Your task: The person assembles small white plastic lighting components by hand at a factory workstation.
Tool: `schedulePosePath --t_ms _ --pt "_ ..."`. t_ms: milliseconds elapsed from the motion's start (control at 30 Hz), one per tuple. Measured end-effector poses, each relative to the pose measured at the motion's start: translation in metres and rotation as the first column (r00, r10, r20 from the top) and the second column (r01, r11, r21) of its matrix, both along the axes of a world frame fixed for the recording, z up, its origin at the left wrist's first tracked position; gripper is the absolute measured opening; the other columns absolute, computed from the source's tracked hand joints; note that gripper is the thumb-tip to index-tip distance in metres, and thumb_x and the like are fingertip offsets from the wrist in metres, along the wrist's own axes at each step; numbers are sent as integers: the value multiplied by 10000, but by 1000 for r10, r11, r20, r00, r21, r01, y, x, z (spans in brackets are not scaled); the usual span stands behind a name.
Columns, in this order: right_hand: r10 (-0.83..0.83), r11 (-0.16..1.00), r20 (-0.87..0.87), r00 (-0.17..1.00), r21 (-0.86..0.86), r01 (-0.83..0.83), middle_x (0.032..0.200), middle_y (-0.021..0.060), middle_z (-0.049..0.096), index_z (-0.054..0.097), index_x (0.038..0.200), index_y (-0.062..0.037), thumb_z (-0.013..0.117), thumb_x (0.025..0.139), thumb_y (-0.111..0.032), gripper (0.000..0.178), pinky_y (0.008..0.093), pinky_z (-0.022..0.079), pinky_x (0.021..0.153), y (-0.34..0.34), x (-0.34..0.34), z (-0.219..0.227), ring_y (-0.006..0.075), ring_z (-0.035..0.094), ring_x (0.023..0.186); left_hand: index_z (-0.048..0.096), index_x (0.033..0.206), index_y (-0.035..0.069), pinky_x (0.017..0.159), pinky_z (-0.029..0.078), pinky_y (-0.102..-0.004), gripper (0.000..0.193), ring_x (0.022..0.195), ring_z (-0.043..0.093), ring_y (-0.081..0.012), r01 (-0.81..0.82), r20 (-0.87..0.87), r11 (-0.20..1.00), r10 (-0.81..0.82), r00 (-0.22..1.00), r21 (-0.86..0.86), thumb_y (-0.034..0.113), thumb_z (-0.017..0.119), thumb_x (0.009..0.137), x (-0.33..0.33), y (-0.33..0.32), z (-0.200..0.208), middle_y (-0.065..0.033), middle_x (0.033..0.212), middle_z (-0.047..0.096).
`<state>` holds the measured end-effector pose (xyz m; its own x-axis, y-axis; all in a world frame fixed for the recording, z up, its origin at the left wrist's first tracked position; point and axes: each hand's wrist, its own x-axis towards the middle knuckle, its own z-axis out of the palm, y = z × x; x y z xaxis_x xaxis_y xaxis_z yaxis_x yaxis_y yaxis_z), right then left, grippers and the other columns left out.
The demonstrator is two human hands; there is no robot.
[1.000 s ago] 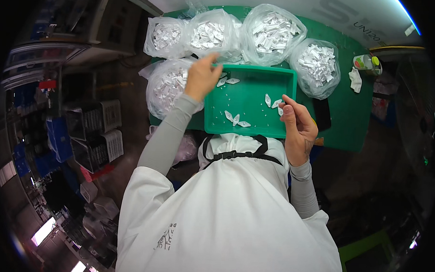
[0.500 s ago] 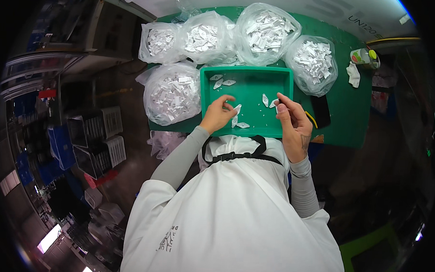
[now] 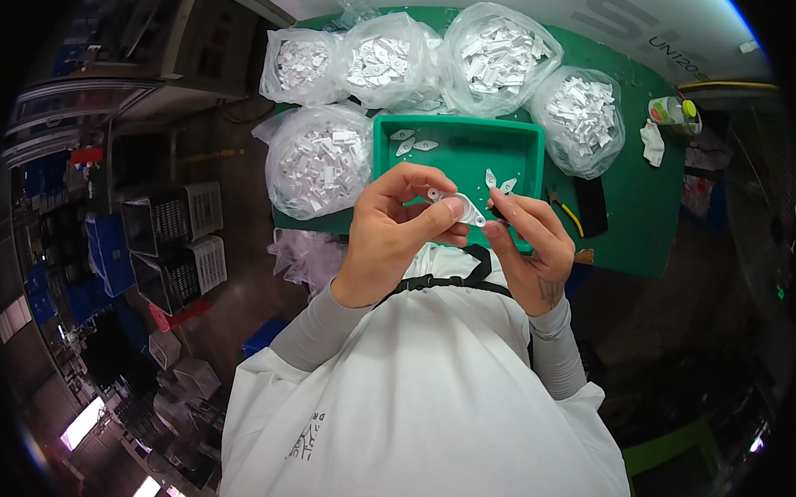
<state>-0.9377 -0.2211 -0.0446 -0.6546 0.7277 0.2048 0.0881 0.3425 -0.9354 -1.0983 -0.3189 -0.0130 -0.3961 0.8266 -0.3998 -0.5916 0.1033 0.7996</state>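
Observation:
My left hand (image 3: 388,226) is closed, pinching a white diamond-shaped plastic piece (image 3: 471,214) between thumb and fingers. The piece has a small round hole at each pointed end and is held up over the near part of a green tray (image 3: 459,124). Close to the piece's right tip is my right hand (image 3: 536,249), its thumb and fingers closed around something small and dark that is mostly hidden. Beyond my right fingers, two similar white pieces (image 3: 491,179) lie in the tray. Several more white pieces (image 3: 425,145) rest at its far left corner. My hands hide the tray's near side.
Clear plastic bags of white parts (image 3: 327,158) stand left of the tray, behind it (image 3: 497,55) and to the right (image 3: 582,115). Yellow-handled pliers (image 3: 567,215) and a black flat object (image 3: 595,207) lie at the right, with a crumpled white cloth (image 3: 652,143) and a bottle (image 3: 670,111) farther off.
My left hand has picked up a white piece from the tray and brought it nearer, toward my right hand. My right hand has moved slightly nearer and left.

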Motion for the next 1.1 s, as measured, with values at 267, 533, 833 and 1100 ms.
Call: schedulePosePath --t_ms 267,533,833,1100 --pt "-7 998 -88 996 67 13 992 84 683 714 1130 -47 798 746 15 398 279 525 688 -2 1 1 180 653 817 582 1053 2 697 634 -293 163 828 705 -194 1 -34 1000 -1 999 19 8 650 905 4 -2 4 -88 977 611" --pt "-6 996 -118 993 87 17 985 80 688 719 1121 -52 794 742 31 394 279 522 689 -1 1 1 175 651 819 587 1037 -1 706 635 -301 145 836 698 -187 3 -3 1000 -3 1000 17 17 658 911 7 -2 6 -70 965 595" --pt "-18 991 -109 994 130 32 971 67 694 725 1103 -53 792 734 39 386 285 500 656 1 -1 1 174 641 792 583 1026 0 704 633 -301 139 829 696 -182 -14 -11 1000 14 1000 20 13 658 910 8 -2 7 -77 962 603" --pt "-13 966 -127 992 254 45 960 63 700 725 1080 -46 798 716 40 381 285 478 627 5 -4 2 180 627 769 580 1023 -4 703 632 -304 137 822 700 -184 -42 -36 999 43 998 15 15 658 911 10 -3 8 -96 977 628"
